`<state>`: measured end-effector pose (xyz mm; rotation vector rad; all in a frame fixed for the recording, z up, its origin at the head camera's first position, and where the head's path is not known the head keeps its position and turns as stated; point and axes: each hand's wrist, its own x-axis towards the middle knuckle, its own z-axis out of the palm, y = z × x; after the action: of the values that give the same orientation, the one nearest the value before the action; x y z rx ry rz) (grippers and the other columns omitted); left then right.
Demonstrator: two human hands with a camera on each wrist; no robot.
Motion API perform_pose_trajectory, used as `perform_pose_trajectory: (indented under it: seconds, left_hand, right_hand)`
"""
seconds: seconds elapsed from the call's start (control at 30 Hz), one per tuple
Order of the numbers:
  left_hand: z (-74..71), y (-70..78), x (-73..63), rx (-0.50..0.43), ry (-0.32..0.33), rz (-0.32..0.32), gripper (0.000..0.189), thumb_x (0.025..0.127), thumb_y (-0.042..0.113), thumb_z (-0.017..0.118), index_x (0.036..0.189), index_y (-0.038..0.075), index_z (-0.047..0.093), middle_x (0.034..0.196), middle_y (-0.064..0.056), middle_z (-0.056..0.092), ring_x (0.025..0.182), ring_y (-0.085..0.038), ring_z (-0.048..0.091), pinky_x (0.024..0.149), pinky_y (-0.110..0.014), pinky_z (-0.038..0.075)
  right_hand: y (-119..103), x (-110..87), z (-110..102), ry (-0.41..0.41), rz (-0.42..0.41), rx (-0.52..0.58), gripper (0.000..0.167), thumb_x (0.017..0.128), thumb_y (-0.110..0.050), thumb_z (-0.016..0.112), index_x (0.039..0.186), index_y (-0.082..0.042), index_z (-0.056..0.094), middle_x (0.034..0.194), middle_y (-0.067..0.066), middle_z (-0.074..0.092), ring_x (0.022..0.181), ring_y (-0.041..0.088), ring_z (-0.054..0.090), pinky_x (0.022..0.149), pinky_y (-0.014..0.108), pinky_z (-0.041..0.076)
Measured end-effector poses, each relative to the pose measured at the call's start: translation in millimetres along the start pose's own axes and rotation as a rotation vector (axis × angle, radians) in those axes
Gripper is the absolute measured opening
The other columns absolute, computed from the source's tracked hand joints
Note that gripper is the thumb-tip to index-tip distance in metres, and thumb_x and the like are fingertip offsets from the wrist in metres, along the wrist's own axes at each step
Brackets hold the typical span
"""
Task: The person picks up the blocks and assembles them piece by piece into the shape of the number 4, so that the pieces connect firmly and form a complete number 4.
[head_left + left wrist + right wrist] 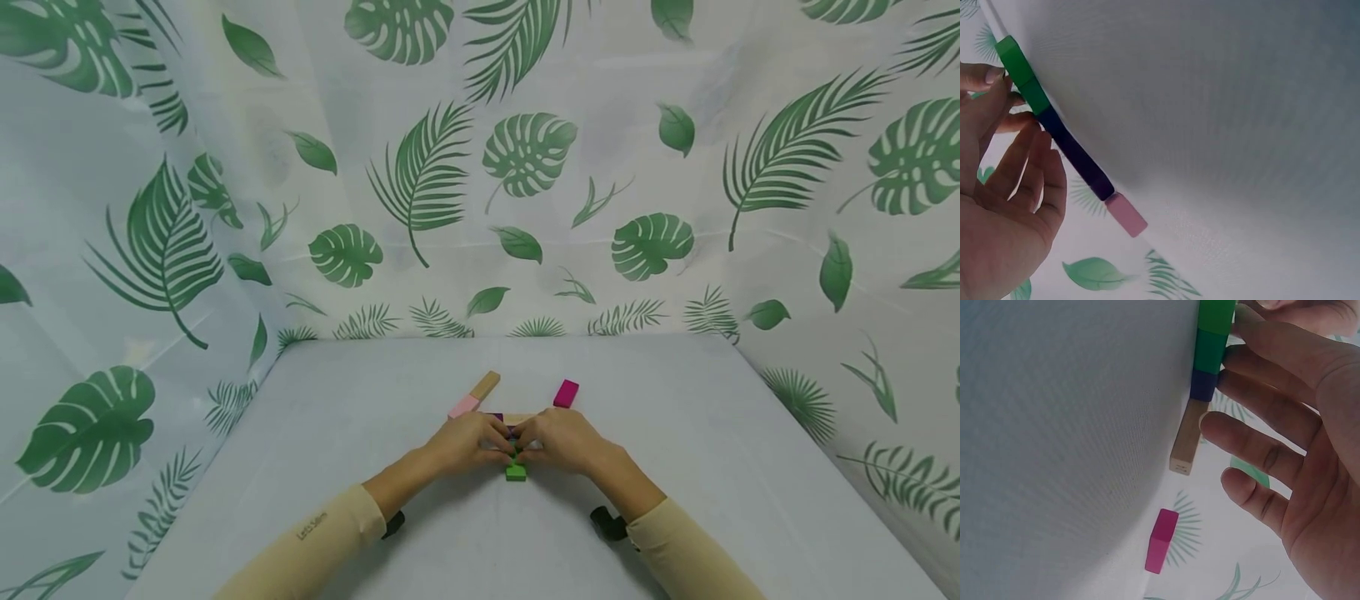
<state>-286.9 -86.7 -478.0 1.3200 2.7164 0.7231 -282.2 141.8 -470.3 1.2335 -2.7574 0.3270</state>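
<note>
Both hands meet over a short row of toy blocks. My left hand (467, 443) is at the row's left side, its fingers bent and its fingertips touching the green block (1030, 87). From the other side my right hand (564, 440) reaches in, fingers loosely spread, fingertips against the green block (1210, 351) and thumb beside the light green block (1216, 315). Beyond these come a dark blue block (1204, 385) and a purple block (1085, 164). A plain wooden block (1186, 439) lies across at the far end. Fingers hide part of the row in the head view.
A pink block (464, 406) lies end to end with a wooden block (486, 384) at the far left of the row. A magenta block (566, 393) lies apart at the far right. A white cloth (337, 383) covers the table, with leaf-print curtains (525, 275) behind it.
</note>
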Motion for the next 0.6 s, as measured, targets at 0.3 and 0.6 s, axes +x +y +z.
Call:
perform_pose_trajectory:
  seconds: [0.3, 0.6]
  left_hand:
    - [3.6, 1.4, -0.4, 0.057, 0.016, -0.002, 0.020, 0.092, 0.028, 0.080, 0.109, 0.019, 0.084, 0.125, -0.003, 0.074, 0.117, -0.015, 0.069, 0.099, -0.027, 0.055]
    - [5.1, 3.4, -1.8, 0.114, 0.021, -0.013, 0.019, 0.093, 0.033, 0.080, 0.107, 0.022, 0.085, 0.127, -0.001, 0.074, 0.118, -0.014, 0.068, 0.099, -0.027, 0.055]
  right_hand:
    - [0.1, 0.6, -0.1, -0.006, 0.012, 0.015, 0.018, 0.086, -0.034, 0.086, 0.102, -0.023, 0.086, 0.115, -0.007, 0.079, 0.097, 0.015, 0.075, 0.075, 0.032, 0.060]
    - [-1.5, -0.5, -3.4, -0.013, 0.008, 0.026, 0.016, 0.086, -0.031, 0.085, 0.100, -0.023, 0.086, 0.116, -0.005, 0.079, 0.097, 0.016, 0.075, 0.073, 0.033, 0.060]
